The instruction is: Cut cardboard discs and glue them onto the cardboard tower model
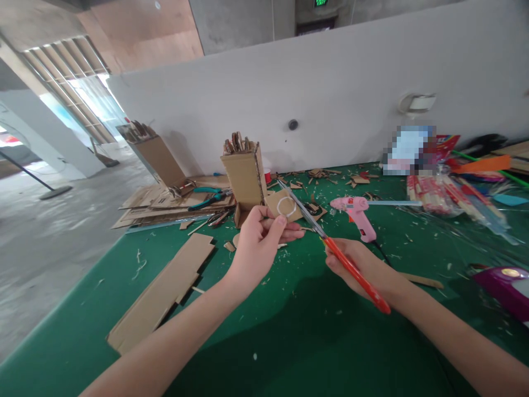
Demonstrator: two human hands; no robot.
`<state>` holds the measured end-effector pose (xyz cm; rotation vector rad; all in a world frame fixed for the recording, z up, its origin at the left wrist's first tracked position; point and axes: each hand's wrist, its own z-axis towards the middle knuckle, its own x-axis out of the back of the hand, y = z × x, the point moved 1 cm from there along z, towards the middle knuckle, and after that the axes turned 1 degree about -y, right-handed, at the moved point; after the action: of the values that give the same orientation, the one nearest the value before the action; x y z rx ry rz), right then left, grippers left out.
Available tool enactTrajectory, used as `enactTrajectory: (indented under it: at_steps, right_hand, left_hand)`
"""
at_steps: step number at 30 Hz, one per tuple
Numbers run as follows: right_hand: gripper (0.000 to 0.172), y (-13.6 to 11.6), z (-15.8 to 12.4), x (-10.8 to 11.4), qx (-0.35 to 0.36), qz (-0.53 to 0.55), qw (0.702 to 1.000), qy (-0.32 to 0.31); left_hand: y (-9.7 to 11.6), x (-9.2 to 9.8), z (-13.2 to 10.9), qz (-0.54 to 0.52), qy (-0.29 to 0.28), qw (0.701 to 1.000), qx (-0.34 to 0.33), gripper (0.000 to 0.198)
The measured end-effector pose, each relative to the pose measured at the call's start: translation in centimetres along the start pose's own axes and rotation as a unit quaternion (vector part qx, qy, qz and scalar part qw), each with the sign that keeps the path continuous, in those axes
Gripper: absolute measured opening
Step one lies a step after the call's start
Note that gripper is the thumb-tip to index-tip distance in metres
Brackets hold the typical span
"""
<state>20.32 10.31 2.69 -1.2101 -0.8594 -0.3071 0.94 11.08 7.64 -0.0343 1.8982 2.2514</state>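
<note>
Between the thumb and fingers of my left hand (264, 234) is a small piece of cardboard (276, 203) with a white circle drawn on it. My right hand (355, 262) grips a pair of scissors (347, 262) with red-orange handles. Their long metal blades point up and left, passing at the right edge of the cardboard piece. Whether the blades touch it I cannot tell. Just behind my left hand stands an upright cardboard box (244, 179) with strips sticking out of its top. A pink glue gun (355, 212) with a glue stick in it lies beyond my right hand.
A long cardboard strip (165, 292) lies on the green table (256, 342) at left. Behind it are stacked cardboard sheets (140, 204), teal-handled pliers (209, 194) and a second box (161, 160). Scraps (322, 173) litter the back. Bagged sticks (438, 193) and a purple object (502, 286) are right.
</note>
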Motion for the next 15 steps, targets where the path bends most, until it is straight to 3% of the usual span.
enactTrajectory:
  at_steps: [7,15]
  right_hand:
    - [0.032,-1.3,-0.7,1.0,0.044,0.043,0.998,-0.035]
    - [0.032,-0.3,-0.4,0.6,0.000,-0.013,1.000,-0.022]
  left_hand:
    - [0.6,0.8,0.4,0.035,-0.047,0.998,-0.009,0.015]
    - [1.5,1.2,0.6,0.068,-0.078,0.995,-0.015,0.014]
